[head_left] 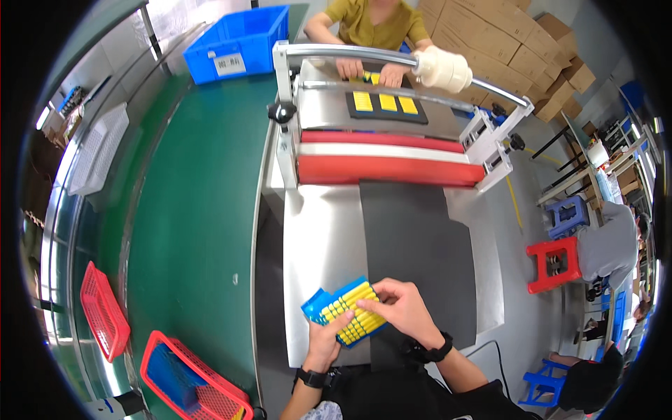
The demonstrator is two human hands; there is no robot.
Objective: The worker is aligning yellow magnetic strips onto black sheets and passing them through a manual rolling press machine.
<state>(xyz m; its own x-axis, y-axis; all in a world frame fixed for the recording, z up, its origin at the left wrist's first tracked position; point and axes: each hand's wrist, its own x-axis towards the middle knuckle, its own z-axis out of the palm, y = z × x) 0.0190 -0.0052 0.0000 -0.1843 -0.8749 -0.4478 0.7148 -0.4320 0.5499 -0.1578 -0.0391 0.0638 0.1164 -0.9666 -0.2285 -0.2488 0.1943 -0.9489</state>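
Both hands grip a blue tray [318, 305] of yellow pieces [358, 313] over the near black belt [420, 245] — left hand [327, 341] fingers curled under, right hand [400, 309] fingers pinching its top — farther off red rollers [388, 169], another person's hands [369, 68] at yellow pads [385, 103].

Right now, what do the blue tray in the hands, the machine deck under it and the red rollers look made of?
Blue tray: looks like moulded plastic, matte, uniform colour, with rows of yellow pieces, likely plastic too. The left hand and right hand hold it.
Machine deck: brushed sheet metal, probably stainless; grey sheen with soft reflections.
Red rollers: matte, perhaps rubber or silicone covering; can't confirm.
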